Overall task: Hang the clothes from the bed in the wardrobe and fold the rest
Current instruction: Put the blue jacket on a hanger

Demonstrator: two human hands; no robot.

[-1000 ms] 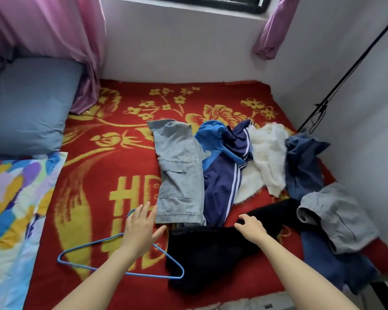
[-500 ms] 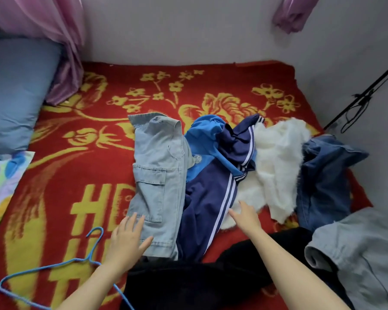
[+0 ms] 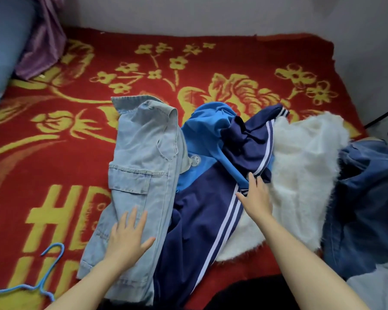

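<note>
A person's left hand (image 3: 128, 240) rests flat on a pale denim garment (image 3: 141, 166) near the middle of the bed (image 3: 211, 63), fingers straight and slightly apart. The right hand (image 3: 257, 198) lies on a navy and blue track jacket (image 3: 202, 211) just beside it, fingers extended and close together, thumb out toward the white stripes. A white fluffy garment (image 3: 300, 171) and a dark denim garment (image 3: 367, 198) lie toward the bed's right edge. A black garment (image 3: 244, 294) lies at the near edge. A blue hanger (image 3: 47, 271) lies on the red blanket near the near left corner.
</note>
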